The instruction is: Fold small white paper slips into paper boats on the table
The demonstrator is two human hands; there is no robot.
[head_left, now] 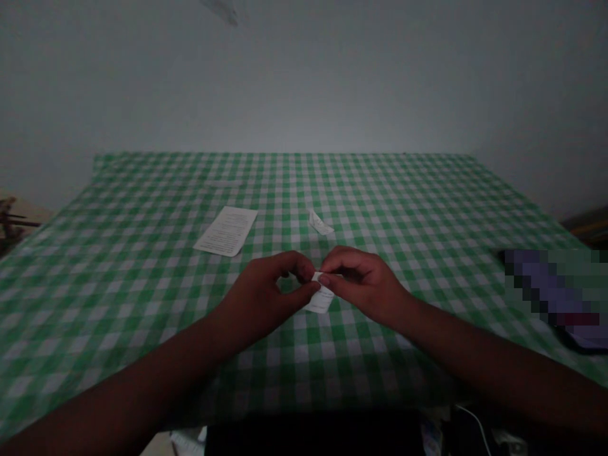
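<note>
Two bare hands are seen above a table that is covered by a green-and-white checked cloth (304, 361). A small printed slip (321, 303) is held between them, near the middle of the cloth's front part. Its top edge is pinched by the left hand (263, 288) between thumb and curled fingers, at the slip's left corner. The same edge is gripped by the right hand (373, 285), with the thumb laid over the front and the fingers bent behind. The slip is tilted, and its lower part is left hanging below the thumbs; its print is too small to be read.

Beyond the hands, a creased white scrap (321, 223) is seen lying on the cloth. To the left of it, well apart, a larger printed sheet (227, 232) is laid flat and slanted. Farther back, a faint pale strip (223, 183) can be made out. At the right side, a dark-edged purple object (546, 278) is blurred by large square pixels, so it cannot be identified. The back of the table is bordered by a plain grey wall (304, 76).
</note>
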